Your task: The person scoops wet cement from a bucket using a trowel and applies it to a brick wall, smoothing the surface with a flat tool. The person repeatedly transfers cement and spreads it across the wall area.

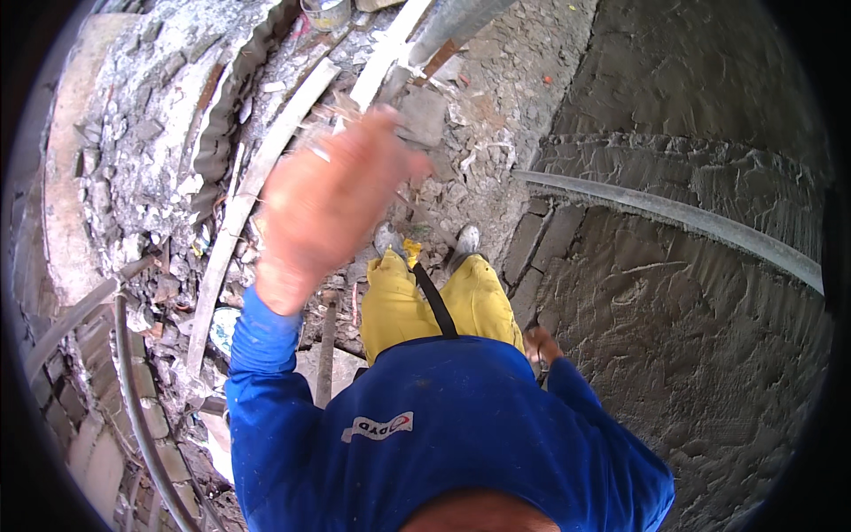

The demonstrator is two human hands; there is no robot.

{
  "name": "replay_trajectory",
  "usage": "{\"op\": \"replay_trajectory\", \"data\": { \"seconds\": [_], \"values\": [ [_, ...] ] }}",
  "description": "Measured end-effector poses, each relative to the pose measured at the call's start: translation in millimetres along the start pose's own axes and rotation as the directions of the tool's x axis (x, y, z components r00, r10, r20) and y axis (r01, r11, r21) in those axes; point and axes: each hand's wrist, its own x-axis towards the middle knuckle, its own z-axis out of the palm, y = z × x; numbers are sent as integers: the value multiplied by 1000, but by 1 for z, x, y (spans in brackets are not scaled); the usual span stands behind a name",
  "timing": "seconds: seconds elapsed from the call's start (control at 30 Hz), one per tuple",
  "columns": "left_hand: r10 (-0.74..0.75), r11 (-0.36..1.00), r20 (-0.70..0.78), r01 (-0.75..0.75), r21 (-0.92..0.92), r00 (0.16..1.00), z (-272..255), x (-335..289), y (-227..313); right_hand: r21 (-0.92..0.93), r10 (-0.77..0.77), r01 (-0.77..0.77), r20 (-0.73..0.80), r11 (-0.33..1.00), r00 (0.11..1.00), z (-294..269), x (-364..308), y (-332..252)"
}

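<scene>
My left hand (332, 195) is raised high in front of me, over the rubble-strewn ground. Motion smears its fingers; the thumb stands out on the right side, and I cannot make out anything held. Down by my right hip, my right hand (541, 344) has its fingers curled, close to the mortar-covered wall (674, 337). Whatever they may be closed on is hidden. A black strap (434, 301) with a yellow end (412, 251) hangs down the front of my yellow trousers (483, 306).
A long pale board (235, 217) lies on rubble to the left. Grey pipes (137, 399) stand at lower left; a thick grey pole (452, 31) reaches in from above. A straight grey strip (674, 208) crosses the wall. A bucket (326, 12) is at the top.
</scene>
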Motion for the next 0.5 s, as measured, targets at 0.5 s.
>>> {"op": "replay_trajectory", "data": {
  "seconds": [0.5],
  "values": [
    [-534,758,394,630,-170,748,418,-209,-83,750,318,27,247,-661,915,10,14,-30]
  ]
}}
